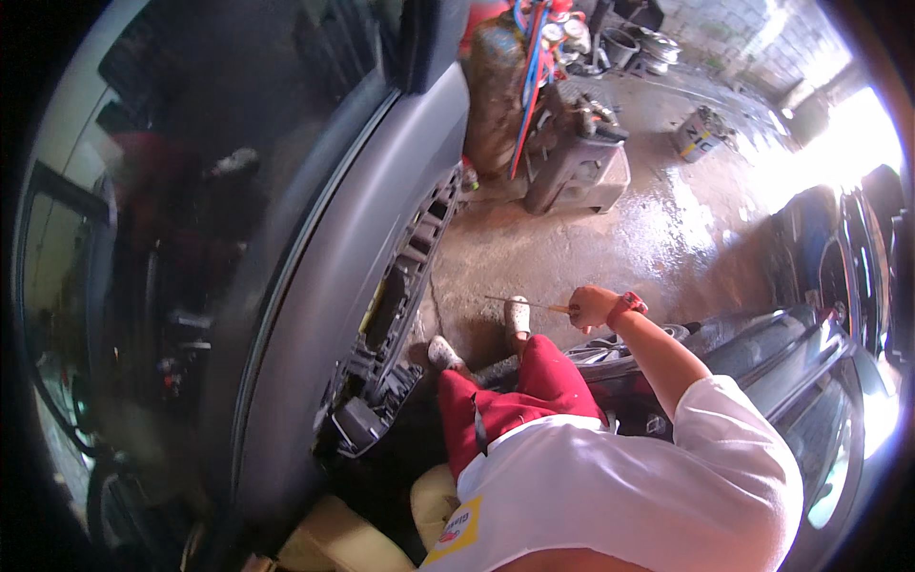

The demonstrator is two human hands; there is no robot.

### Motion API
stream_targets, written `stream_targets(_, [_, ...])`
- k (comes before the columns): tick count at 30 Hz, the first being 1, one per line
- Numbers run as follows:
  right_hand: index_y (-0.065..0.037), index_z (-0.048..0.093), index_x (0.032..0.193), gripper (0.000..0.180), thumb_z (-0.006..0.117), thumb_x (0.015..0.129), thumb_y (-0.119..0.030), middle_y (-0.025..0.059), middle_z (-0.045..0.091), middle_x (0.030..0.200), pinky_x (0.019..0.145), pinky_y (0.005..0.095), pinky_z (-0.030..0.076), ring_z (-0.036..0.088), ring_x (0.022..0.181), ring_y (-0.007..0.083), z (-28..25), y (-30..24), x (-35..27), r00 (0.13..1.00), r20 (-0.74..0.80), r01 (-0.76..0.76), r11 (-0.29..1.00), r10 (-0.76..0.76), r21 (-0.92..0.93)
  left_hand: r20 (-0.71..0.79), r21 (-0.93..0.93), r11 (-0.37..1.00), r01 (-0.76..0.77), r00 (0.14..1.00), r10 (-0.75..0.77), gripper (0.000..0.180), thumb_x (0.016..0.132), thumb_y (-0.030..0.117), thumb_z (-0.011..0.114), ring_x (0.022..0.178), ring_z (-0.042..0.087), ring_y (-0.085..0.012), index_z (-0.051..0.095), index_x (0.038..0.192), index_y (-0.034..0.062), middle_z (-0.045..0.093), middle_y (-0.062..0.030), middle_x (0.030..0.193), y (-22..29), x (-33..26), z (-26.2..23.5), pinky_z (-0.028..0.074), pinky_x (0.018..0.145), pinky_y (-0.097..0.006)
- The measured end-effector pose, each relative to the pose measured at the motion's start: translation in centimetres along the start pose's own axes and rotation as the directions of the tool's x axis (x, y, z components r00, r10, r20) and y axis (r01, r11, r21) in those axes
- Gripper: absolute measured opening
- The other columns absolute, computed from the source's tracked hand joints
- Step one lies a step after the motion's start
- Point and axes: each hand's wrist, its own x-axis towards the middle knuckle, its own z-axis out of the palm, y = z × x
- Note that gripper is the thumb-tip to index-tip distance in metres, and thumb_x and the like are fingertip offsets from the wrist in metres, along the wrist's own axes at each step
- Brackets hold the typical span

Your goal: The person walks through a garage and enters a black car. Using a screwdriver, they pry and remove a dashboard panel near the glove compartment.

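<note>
My right hand, with a red band at the wrist, is closed around the handle of a screwdriver. Its long thin shaft points left, above my light-coloured shoe. The arm is stretched out away from the car door, which stands open on my left with a grey upper trim and window glass. Along the door's inner side, black plastic structure with openings is exposed. A black boxy part sits at its lower end. My left hand does not show.
Beige seat parts lie at the lower left. Ahead are a rusty gas cylinder with red and blue hoses, a grey plastic stool bearing metal parts, and a filled bucket. Dark car bodywork stands on my right. The concrete floor looks wet.
</note>
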Motion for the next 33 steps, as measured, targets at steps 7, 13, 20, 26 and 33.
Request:
stream_targets(7, [-0.003,0.074,0.088,0.019,0.067,0.084,-0.019,0.008,0.076,0.08,0.056,0.0301,0.055,0.075,0.071,0.017,6.1,3.8,2.8,0.998,-0.059,0.017,0.853,0.016,0.521,0.012,0.038,0.993,0.116,0.993,-0.116,0.062,0.091,0.053,0.054,0.121,0.062,-0.0401,0.067,0.126,0.0033,0.065,-0.0243,0.128,-6.3,-2.4,0.6,0.05,0.1,-0.048])
stream_targets(13, [0.0,0.069,0.102,0.02,0.07,0.09,-0.016,0.0091,0.076,0.089,0.054,0.025,0.051,0.076,0.078,0.0175,10.3,4.0,7.2,0.991,-0.123,0.073,0.597,0.044,0.799,0.017,0.116,0.966,0.23,0.972,-0.234,0.065,0.091,0.055,0.053,0.123,0.061,-0.0409,0.066,0.128,0.0031,0.065,-0.0251,0.13,-9.9,-4.7,0.8,0.05,0.101,-0.048])
stream_targets(20, [0.0,0.075,0.105,0.03,0.069,0.084,-0.021,0.0098,0.077,0.095,0.059,0.0257,0.046,0.063,0.071,0.013,12.4,0.7,9.7,0.919,-0.327,0.206,0.44,0.219,0.874,-0.035,0.272,0.925,0.265,0.963,-0.265,0.069,0.09,0.058,0.053,0.125,0.06,-0.0419,0.064,0.131,0.003,0.064,-0.0259,0.132,-10.6,-5.5,-3.0,0.05,0.103,-0.048])
stream_targets(26, [0.002,0.065,0.127,0.04,0.071,0.096,-0.023,0.0146,0.074,0.115,0.066,0.0236,0.046,0.072,0.104,0.0193,15.0,3.7,16.1,0.878,-0.411,0.389,0.133,0.247,0.911,-0.33,0.139,0.974,0.176,0.936,-0.122,0.068,0.095,0.046,0.054,0.128,0.056,-0.0458,0.046,0.141,-0.003,0.058,-0.0328,0.135,-11.1,-3.2,-7.2,0.044,0.11,-0.052])
stream_targets(33, [0.003,0.062,0.125,0.036,0.068,0.099,-0.022,0.0158,0.07,0.126,0.07,0.0261,0.047,0.068,0.115,0.0222,19.5,3.1,17.2,0.895,-0.41,0.413,0.02,0.177,0.91,-0.553,0.142,0.988,-0.056,0.824,0.126,0.052,0.095,0.043,0.058,0.1,0.067,-0.0476,0.053,0.12,-0.0027,0.07,-0.0283,0.102,-7.6,-7.5,-7.5,0.052,0.09,-0.056])
